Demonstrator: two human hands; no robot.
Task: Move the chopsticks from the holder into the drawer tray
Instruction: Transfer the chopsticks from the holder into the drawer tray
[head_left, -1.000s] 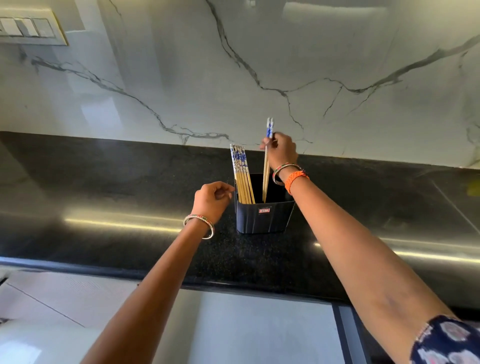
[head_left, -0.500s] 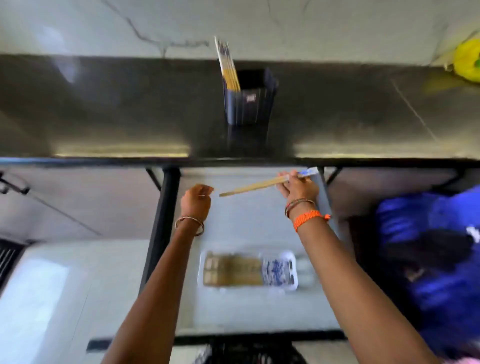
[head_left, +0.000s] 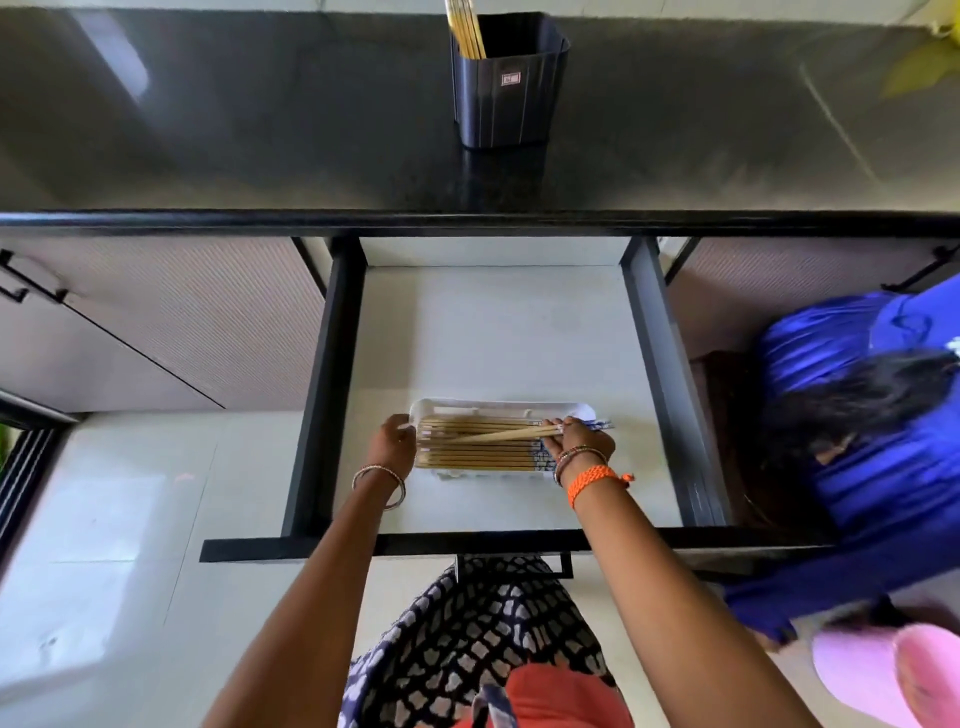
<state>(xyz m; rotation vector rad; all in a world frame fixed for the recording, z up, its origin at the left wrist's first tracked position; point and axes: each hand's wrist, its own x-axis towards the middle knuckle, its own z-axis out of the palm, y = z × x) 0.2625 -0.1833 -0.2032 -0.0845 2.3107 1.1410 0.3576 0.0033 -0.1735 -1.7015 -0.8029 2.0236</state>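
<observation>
Head view: the open drawer (head_left: 498, 332) is pulled out below the counter, and everything is placed from its white tray (head_left: 498, 406). Behind it, the holder (head_left: 506, 88) is left with some chopsticks (head_left: 467, 28). In the tray, a flat row (head_left: 478, 452) is laid lengthwise. The tray's left end is steadied by the closed left hand (head_left: 392, 441). A pair (head_left: 501, 433) is pinched by the right hand (head_left: 582, 444), slanted across the row, seemingly for release.

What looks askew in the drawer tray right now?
One pair of chopsticks, held by the right hand, lies diagonally across the neat row in the tray. The left hand touches the tray's left end.
</observation>
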